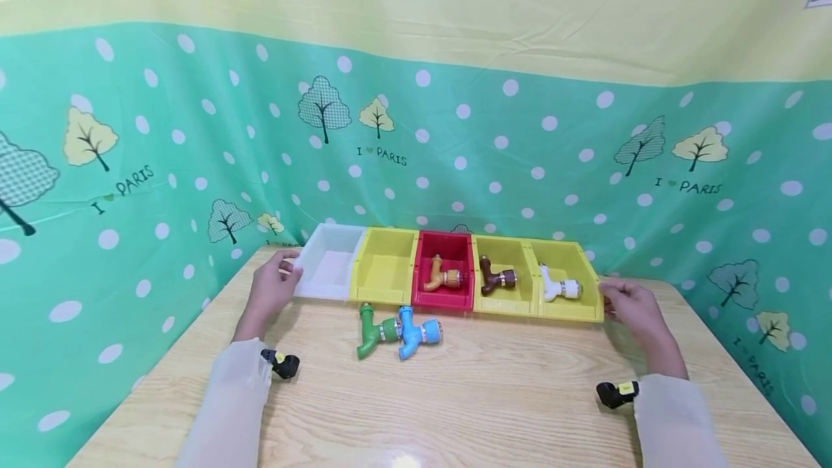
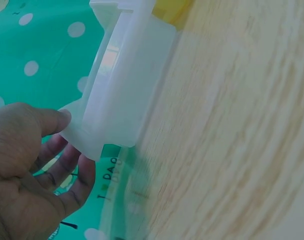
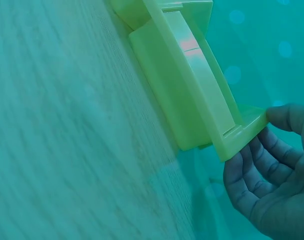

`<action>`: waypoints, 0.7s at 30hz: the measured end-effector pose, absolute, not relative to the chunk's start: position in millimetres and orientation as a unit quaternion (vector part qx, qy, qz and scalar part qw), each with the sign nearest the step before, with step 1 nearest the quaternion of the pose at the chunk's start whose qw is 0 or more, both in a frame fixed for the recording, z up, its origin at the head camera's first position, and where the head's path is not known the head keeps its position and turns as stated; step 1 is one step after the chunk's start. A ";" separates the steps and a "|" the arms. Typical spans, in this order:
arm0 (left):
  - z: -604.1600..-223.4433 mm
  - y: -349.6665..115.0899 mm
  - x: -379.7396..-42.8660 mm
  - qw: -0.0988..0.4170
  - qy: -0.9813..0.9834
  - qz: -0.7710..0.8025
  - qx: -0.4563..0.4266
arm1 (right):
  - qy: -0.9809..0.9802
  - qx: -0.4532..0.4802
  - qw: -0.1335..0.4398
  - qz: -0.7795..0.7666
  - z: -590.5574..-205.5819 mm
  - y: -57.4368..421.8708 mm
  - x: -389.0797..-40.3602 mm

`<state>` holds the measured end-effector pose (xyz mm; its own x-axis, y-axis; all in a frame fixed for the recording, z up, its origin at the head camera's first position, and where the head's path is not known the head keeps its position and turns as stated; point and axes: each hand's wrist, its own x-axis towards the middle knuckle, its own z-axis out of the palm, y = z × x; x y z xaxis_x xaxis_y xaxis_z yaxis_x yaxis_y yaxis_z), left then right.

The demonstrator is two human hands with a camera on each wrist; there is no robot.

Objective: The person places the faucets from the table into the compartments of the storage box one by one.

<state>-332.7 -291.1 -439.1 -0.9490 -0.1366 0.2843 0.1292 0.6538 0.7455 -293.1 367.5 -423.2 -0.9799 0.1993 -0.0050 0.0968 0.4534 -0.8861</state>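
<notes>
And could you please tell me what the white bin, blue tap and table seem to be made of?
White bin: likely plastic, smooth and milky, with moulded walls. Blue tap: probably glossy plastic, evenly coloured, with a shiny band that may be metal. Table: wood or laminate, from its pale grain; bright glare suggests sheen.

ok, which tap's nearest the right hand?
The white tap, in the yellow bin the right hand grips. The orange tap and brown tap sit farther left; green tap and blue tap lie on the table.
</notes>
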 end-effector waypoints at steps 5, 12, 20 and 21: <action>-437.0 -291.9 -331.1 0.160 -0.897 -0.411 0.000 | -0.850 -0.095 0.043 0.517 -424.2 368.7 -294.8; -436.1 -291.8 -329.9 0.181 -0.896 -0.405 -0.017 | -0.849 -0.094 0.035 0.519 -424.6 368.4 -297.8; -433.0 -289.7 -335.2 0.252 -0.903 -0.338 -0.084 | -0.849 -0.100 0.028 0.517 -421.9 367.1 -295.1; -432.0 -289.0 -336.4 0.259 -0.904 -0.326 -0.097 | -0.850 -0.100 0.028 0.516 -421.5 367.1 -294.9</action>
